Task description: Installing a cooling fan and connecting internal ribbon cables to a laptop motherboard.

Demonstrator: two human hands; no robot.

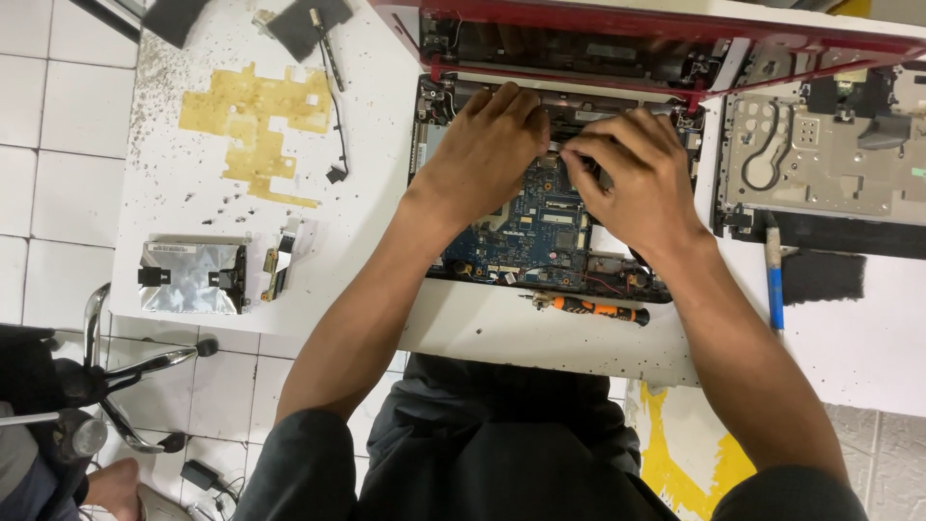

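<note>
An opened laptop base with a blue circuit board (529, 236) lies on the white table (193, 251), its red lid (617, 39) tilted up at the back. My left hand (482, 154) rests on the board's upper part, fingertips curled against the hinge area. My right hand (637, 174) is beside it, fingers pinched on a small part or connector near the board's top middle; what it grips is hidden. The two hands nearly touch.
An orange-and-black screwdriver (596, 309) lies just in front of the laptop. A blue-handled tool (774, 280) and a metal laptop frame (820, 154) are at right. A silver drive (191, 277), a small flex cable (280, 259) and a thin black cable (338, 106) lie at left. A chair frame (125, 376) stands on the tiled floor.
</note>
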